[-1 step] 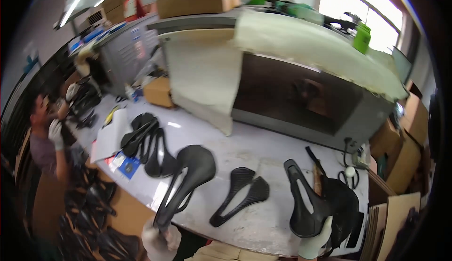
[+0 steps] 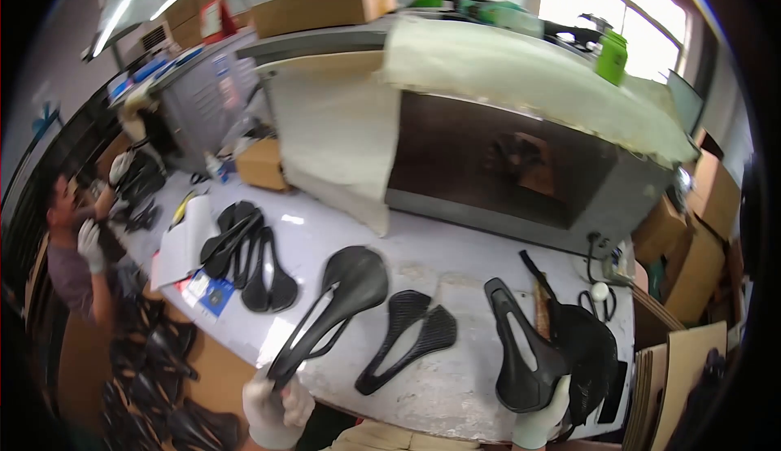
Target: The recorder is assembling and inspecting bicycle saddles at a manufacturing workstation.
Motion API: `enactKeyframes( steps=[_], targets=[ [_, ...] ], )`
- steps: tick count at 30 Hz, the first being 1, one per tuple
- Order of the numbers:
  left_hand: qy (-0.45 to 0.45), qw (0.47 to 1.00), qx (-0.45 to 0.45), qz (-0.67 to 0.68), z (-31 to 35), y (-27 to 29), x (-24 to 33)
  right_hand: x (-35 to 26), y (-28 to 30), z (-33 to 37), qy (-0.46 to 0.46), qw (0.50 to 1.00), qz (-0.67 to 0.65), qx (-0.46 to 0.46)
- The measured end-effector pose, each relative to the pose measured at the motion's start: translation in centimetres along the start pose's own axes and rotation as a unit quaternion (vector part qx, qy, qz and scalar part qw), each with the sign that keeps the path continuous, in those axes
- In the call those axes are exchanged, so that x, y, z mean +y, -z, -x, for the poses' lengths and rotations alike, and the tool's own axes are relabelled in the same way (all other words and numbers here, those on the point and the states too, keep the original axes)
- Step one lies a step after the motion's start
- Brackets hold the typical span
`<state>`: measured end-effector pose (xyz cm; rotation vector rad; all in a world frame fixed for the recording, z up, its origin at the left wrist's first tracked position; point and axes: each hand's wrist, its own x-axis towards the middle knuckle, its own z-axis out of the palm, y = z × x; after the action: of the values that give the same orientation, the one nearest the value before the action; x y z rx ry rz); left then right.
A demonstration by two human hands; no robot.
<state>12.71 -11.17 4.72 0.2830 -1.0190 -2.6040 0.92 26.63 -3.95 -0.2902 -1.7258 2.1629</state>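
My left hand (image 2: 277, 410), in a white glove, is closed around the narrow nose of a black bicycle saddle (image 2: 355, 280). That saddle is tilted, its wide end pointing away over the table. My right hand (image 2: 543, 420), also gloved, grips the wide near end of another black saddle (image 2: 521, 361), which has a long central slot. Between the two lies a black saddle cover (image 2: 411, 337) with a ribbed surface and split rear, flat on the table and untouched. Just beyond my right hand is a dark, rounded black item (image 2: 590, 349), partly hidden by the saddle.
Several black saddles (image 2: 268, 280) lie at the table's left, near white paper (image 2: 183, 244). A grey open-fronted box (image 2: 480, 158) with a pale cloth stands behind. Scissors (image 2: 598, 305) lie far right. Another person (image 2: 77, 256) works at left, above several saddles (image 2: 163, 370).
The saddle in my left hand has shifted a little right and away over the table. The whole view has swung slightly. My right hand keeps its hold on its saddle.
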Motion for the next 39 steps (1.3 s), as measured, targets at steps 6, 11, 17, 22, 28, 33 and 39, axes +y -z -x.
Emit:
enactKeyframes(
  steps=[6, 11, 17, 22, 28, 33, 39],
  targets=[
    [0.233, 0.969, -0.086, -0.007, -13.7, -7.8, -4.1, -1.6, 2.4, 4.1, -0.099, 0.987, -0.104, 0.069],
    [0.138, 0.974, -0.127, -0.129, -26.3, -15.7, -11.5, -2.5, 3.7, 7.4, -0.100, 0.987, -0.105, 0.069],
    [0.208, 0.947, -0.076, -0.234, -37.0, -16.6, -16.1, -1.9, 4.6, 9.7, -0.181, 0.981, 0.015, 0.067],
    [0.249, 0.922, -0.123, -0.269, -31.5, -14.4, -14.1, -1.7, 5.2, 10.1, -0.191, 0.979, 0.021, 0.067],
    [-0.164, 0.534, -0.447, -0.698, -20.9, -3.7, -8.6, -3.6, 5.3, 10.5, -0.453, 0.875, -0.098, -0.144],
    [-0.315, 0.279, -0.537, -0.731, -16.0, -0.7, -6.1, -2.0, 4.7, 11.9, -0.448, 0.853, -0.098, -0.249],
    [-0.270, 0.592, -0.319, -0.689, -11.3, 0.5, -4.8, 0.4, 2.6, 14.4, -0.517, 0.791, -0.137, -0.299]
  ],
)
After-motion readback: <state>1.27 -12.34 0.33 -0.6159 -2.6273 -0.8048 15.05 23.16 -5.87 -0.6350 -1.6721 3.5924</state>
